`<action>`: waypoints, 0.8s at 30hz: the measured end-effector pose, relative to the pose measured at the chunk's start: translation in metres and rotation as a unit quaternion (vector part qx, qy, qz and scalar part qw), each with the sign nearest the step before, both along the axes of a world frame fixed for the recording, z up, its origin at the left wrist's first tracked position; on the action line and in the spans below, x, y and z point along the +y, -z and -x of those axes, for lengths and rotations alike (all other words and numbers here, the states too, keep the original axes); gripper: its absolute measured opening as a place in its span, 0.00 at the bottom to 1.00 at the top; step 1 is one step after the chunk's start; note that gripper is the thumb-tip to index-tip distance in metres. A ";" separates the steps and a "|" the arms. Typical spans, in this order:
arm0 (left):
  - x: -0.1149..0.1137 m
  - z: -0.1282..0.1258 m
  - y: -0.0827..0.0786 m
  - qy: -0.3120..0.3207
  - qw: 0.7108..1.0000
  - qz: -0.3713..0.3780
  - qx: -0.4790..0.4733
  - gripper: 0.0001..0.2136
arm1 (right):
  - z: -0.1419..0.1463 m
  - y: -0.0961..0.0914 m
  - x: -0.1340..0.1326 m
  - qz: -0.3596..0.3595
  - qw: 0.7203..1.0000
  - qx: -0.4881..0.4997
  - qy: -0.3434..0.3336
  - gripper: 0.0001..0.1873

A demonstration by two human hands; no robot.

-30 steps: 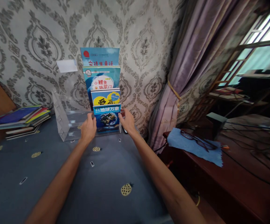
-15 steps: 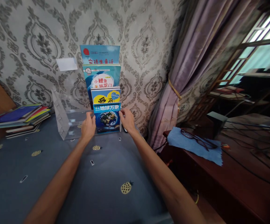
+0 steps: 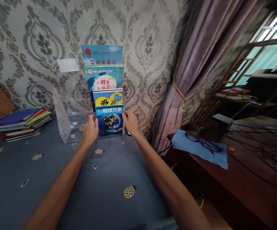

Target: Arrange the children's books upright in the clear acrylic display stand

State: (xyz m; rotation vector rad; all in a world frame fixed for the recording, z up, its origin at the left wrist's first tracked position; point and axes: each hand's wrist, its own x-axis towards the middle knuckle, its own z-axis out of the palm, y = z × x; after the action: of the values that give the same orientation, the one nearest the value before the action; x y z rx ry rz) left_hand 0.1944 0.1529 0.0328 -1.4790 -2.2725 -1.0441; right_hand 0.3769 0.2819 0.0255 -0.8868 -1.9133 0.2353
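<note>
A blue book with a globe on its cover [image 3: 111, 120] stands upright in the lowest front tier of a clear stepped display rack [image 3: 63, 123]. My left hand [image 3: 90, 127] is closed at its left edge, and my right hand [image 3: 130, 121] pinches its right edge. Behind it, each one higher, rise a blue-and-yellow book [image 3: 108, 97], a teal book with a white circle [image 3: 104, 78] and a light-blue book with red lettering [image 3: 102, 54]. The left part of the rack holds no books.
Left of the rack lies a stack of books [image 3: 23, 119] on the blue pineapple-print cloth [image 3: 73, 185]. A patterned wall is close behind. On the right are a purple curtain [image 3: 188, 80] and a dark red desk [image 3: 212, 185] with glasses [image 3: 203, 143] on a blue cloth [image 3: 179, 143], plus cables.
Almost nothing differs; both hands stay at the sides of the globe book, and the whole view has shifted only very slightly.
</note>
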 end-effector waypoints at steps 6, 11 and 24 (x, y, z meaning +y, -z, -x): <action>-0.003 -0.003 -0.002 0.001 1.000 -0.006 0.000 0.18 | -0.001 -0.003 -0.002 -0.004 1.000 0.005 0.001 0.13; -0.004 -0.004 -0.003 0.009 1.000 -0.011 -0.001 0.19 | -0.001 -0.004 -0.004 -0.008 1.000 0.010 -0.002 0.13; -0.005 -0.003 -0.004 0.010 0.999 -0.036 -0.013 0.19 | -0.003 -0.010 -0.009 0.010 0.998 0.053 -0.021 0.17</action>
State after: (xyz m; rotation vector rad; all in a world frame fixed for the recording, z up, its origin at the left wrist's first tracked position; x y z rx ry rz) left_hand 0.1978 0.1482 0.0365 -1.4706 -2.2168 -1.1441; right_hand 0.3796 0.2728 0.0352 -0.8310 -1.8351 0.3204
